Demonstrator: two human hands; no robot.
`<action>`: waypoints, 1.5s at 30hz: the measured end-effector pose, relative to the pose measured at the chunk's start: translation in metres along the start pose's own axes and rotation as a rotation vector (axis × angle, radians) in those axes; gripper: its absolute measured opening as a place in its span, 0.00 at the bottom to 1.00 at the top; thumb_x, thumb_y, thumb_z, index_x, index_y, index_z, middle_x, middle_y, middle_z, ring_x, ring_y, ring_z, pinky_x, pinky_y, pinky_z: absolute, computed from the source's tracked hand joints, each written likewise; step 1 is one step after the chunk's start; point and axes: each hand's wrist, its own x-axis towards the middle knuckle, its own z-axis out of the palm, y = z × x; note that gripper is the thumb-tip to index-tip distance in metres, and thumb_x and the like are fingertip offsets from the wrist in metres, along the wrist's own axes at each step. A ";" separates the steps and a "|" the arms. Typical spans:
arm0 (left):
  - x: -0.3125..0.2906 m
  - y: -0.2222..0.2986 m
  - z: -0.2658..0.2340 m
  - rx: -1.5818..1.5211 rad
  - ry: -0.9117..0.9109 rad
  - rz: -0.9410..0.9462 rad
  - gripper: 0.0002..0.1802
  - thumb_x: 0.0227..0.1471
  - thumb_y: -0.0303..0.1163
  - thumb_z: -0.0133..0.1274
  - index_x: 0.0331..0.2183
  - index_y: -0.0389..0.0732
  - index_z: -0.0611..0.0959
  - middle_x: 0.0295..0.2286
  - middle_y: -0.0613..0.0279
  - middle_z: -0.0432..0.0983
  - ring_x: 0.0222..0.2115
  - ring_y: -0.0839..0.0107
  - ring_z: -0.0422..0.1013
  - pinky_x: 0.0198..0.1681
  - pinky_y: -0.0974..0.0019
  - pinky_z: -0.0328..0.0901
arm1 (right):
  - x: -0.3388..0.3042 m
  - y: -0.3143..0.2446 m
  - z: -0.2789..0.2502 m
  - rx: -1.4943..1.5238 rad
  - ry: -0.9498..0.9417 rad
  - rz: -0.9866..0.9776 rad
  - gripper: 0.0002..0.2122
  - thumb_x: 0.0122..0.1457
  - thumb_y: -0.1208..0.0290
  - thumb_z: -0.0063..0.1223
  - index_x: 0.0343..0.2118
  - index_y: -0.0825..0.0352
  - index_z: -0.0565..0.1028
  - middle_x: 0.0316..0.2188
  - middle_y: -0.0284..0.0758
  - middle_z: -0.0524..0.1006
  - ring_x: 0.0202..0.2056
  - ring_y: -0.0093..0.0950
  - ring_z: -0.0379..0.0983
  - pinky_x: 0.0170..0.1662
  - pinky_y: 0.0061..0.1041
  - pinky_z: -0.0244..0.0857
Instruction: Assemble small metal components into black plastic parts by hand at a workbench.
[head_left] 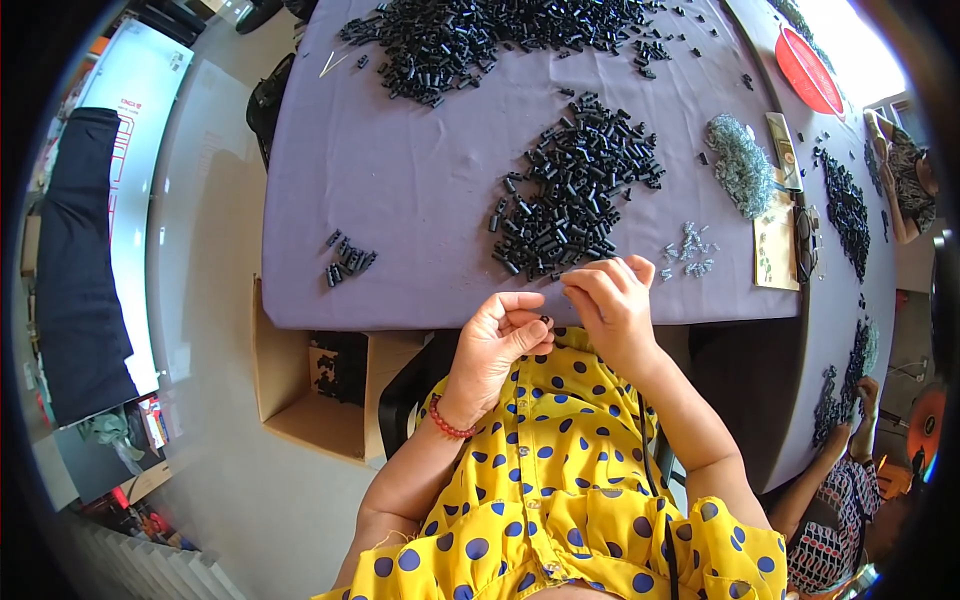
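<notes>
Leftmost, an open cardboard box (300, 400) sits on the floor beside the purple desk (400, 180), where a small cluster of black tubes (347, 261) lies. Moving right, the left hand (497, 345) is raised palm-up at the desk's near edge, a red bead bracelet (447, 424) on its wrist, its grip narrow, fingers curled pinching a tiny black piece (545, 320); which way its long axis points is too small to tell. Just beside it, the right hand (612, 305) arches knuckles-up, fingertips pinched together, touching the left fingers. Beyond lies a large black tube pile (575, 190), then small silver springs (688, 250)
</notes>
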 end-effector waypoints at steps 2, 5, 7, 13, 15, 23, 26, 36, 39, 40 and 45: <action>-0.001 0.001 -0.001 -0.005 -0.002 0.012 0.19 0.59 0.27 0.60 0.50 0.35 0.76 0.38 0.59 0.80 0.36 0.73 0.78 0.44 0.70 0.76 | 0.004 -0.001 0.006 -0.154 -0.038 -0.081 0.10 0.52 0.76 0.64 0.37 0.60 0.78 0.30 0.27 0.78 0.33 0.27 0.74 0.48 0.33 0.54; -0.002 0.001 -0.002 -0.010 -0.007 0.026 0.18 0.59 0.27 0.60 0.50 0.35 0.76 0.37 0.60 0.80 0.36 0.74 0.78 0.44 0.70 0.76 | 0.001 -0.001 0.012 -0.262 -0.129 -0.060 0.08 0.56 0.73 0.60 0.38 0.59 0.76 0.33 0.28 0.74 0.38 0.29 0.71 0.50 0.35 0.53; -0.002 0.000 -0.003 -0.012 -0.008 0.027 0.18 0.59 0.27 0.59 0.50 0.35 0.76 0.37 0.60 0.80 0.36 0.75 0.77 0.44 0.70 0.76 | 0.000 -0.001 0.014 -0.310 -0.186 -0.034 0.06 0.58 0.71 0.56 0.39 0.59 0.75 0.35 0.29 0.72 0.41 0.29 0.70 0.51 0.36 0.53; -0.002 0.001 -0.001 0.004 -0.015 0.044 0.19 0.58 0.29 0.61 0.49 0.35 0.76 0.37 0.59 0.80 0.36 0.73 0.78 0.44 0.69 0.76 | 0.006 -0.010 0.007 -0.416 -0.244 -0.044 0.06 0.58 0.70 0.56 0.37 0.60 0.73 0.32 0.30 0.70 0.39 0.31 0.69 0.51 0.38 0.52; -0.002 0.002 0.001 0.031 -0.013 0.056 0.18 0.59 0.29 0.60 0.50 0.35 0.76 0.38 0.59 0.80 0.36 0.73 0.78 0.44 0.69 0.76 | 0.005 -0.015 0.001 -0.379 -0.222 -0.031 0.06 0.58 0.71 0.57 0.37 0.60 0.73 0.30 0.30 0.72 0.38 0.31 0.71 0.49 0.37 0.54; -0.001 0.001 -0.001 0.028 -0.045 0.063 0.18 0.59 0.28 0.60 0.50 0.36 0.76 0.38 0.61 0.80 0.36 0.75 0.77 0.43 0.70 0.75 | 0.002 -0.021 -0.023 0.465 -0.245 0.317 0.08 0.61 0.81 0.57 0.42 0.68 0.81 0.31 0.31 0.80 0.28 0.22 0.73 0.42 0.23 0.67; -0.002 0.001 0.001 0.045 -0.057 0.090 0.18 0.59 0.28 0.60 0.50 0.37 0.76 0.38 0.62 0.79 0.36 0.75 0.77 0.43 0.71 0.75 | -0.003 -0.029 -0.024 1.050 -0.185 0.834 0.06 0.65 0.77 0.56 0.43 0.69 0.81 0.32 0.29 0.81 0.33 0.19 0.76 0.42 0.21 0.69; -0.008 0.006 0.012 0.150 -0.068 0.181 0.20 0.60 0.29 0.59 0.52 0.37 0.75 0.39 0.64 0.75 0.38 0.79 0.74 0.44 0.72 0.74 | -0.008 -0.025 -0.029 1.182 -0.200 0.870 0.07 0.65 0.78 0.56 0.44 0.70 0.81 0.33 0.29 0.81 0.35 0.16 0.76 0.43 0.18 0.72; -0.008 0.004 0.011 0.171 -0.076 0.183 0.20 0.61 0.29 0.59 0.52 0.37 0.75 0.40 0.64 0.76 0.38 0.79 0.74 0.45 0.72 0.74 | -0.009 -0.025 -0.028 1.179 -0.176 0.871 0.07 0.65 0.79 0.56 0.43 0.69 0.81 0.34 0.28 0.81 0.35 0.16 0.75 0.43 0.18 0.72; -0.008 0.004 0.012 0.172 -0.076 0.182 0.20 0.61 0.29 0.59 0.52 0.37 0.75 0.40 0.64 0.76 0.38 0.79 0.74 0.45 0.72 0.74 | -0.010 -0.025 -0.027 1.181 -0.167 0.853 0.07 0.65 0.79 0.56 0.43 0.69 0.81 0.34 0.28 0.81 0.36 0.15 0.75 0.44 0.18 0.72; -0.010 0.004 0.013 0.229 -0.069 0.198 0.20 0.61 0.29 0.58 0.52 0.37 0.75 0.39 0.64 0.76 0.38 0.79 0.74 0.45 0.73 0.72 | -0.010 -0.026 -0.025 1.179 -0.134 0.852 0.06 0.62 0.79 0.59 0.41 0.69 0.82 0.36 0.30 0.82 0.34 0.17 0.74 0.42 0.19 0.71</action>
